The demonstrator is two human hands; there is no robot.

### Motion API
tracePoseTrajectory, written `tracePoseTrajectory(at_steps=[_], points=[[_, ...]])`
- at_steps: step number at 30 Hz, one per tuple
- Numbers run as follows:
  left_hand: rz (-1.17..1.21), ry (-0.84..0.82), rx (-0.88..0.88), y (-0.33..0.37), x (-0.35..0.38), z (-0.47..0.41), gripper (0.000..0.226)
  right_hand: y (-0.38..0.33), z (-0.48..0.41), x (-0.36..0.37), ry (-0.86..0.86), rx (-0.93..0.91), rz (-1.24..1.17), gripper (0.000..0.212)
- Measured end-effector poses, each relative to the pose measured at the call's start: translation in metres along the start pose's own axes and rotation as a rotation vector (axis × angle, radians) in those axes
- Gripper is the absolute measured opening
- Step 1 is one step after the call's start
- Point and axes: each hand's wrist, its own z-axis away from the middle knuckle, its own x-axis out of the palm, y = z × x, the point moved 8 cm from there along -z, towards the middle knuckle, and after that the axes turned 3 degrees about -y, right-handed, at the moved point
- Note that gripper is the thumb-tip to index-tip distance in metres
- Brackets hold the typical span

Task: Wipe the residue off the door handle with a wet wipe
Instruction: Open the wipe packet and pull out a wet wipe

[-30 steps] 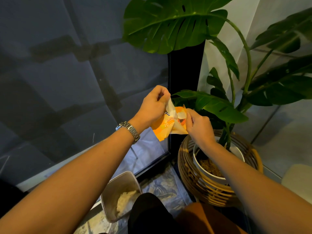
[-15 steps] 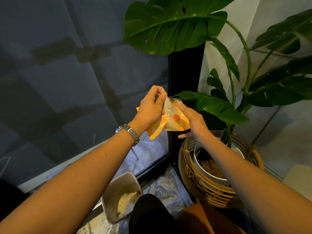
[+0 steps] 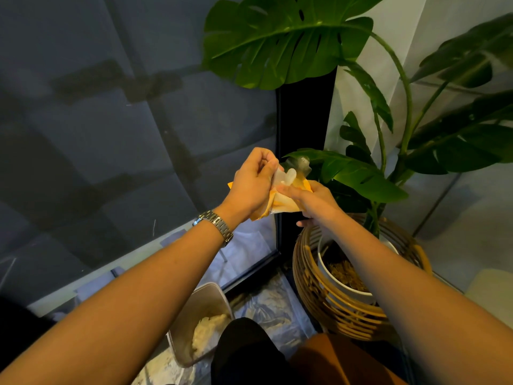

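Right now both hands meet in the middle of the view over an orange wet-wipe packet point(image 3: 280, 202). The left hand point(image 3: 251, 184) curls closed on the packet's left side, its fingers pinched on a pale, whitish bit of wipe or flap point(image 3: 286, 177) that sticks up from the packet's top. The right hand point(image 3: 313, 201) grips the packet from the right and underneath, thumb lying across its front; the remaining fingers are hidden behind it. A clear, crinkled piece of film point(image 3: 298, 163) stands up just past the hands. A metal-link wristwatch point(image 3: 216, 225) sits on the left wrist.

No door handle shows anywhere in the view; the hands are held in front of a large dark glass pane point(image 3: 111, 120) that fills the left and far side, edged on the right by a black vertical frame point(image 3: 304, 118). The packet sits just in front of that frame's lower part.

To the right stands a monstera plant point(image 3: 283, 40), one big leaf hanging over the hands and another leaf point(image 3: 358, 173) reaching out just behind the right hand, close to the packet. Its white pot point(image 3: 327, 273) sits inside a woven rattan basket point(image 3: 319, 298) on the floor, directly under the right forearm.

Near and low, between the forearms, a grey plastic bin point(image 3: 200, 307) holds crumpled pale material point(image 3: 208, 332). It rests on a patterned bluish floor covering point(image 3: 272, 307). The person's knees, one dark and one brownish, fill the near edge.
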Motion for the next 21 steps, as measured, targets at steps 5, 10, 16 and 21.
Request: tracePoseTrajectory(at_steps=[5, 10, 16, 21], points=[[0.058, -0.027, -0.017, 0.0, 0.001, 0.0, 0.021, 0.001, -0.003, -0.001, -0.018, -0.003, -0.059, 0.038], [0.071, -0.05, -0.02, 0.005, 0.002, -0.001, 0.019, 0.001, -0.004, 0.002, -0.035, -0.01, -0.116, 0.036], [0.016, -0.058, 0.007, 0.006, 0.004, 0.003, 0.019, 0.001, -0.004, -0.006, -0.018, -0.015, -0.011, 0.029], [-0.002, -0.064, 0.06, 0.016, 0.01, 0.005, 0.018, 0.0, -0.008, -0.008, 0.022, -0.019, 0.047, 0.026]])
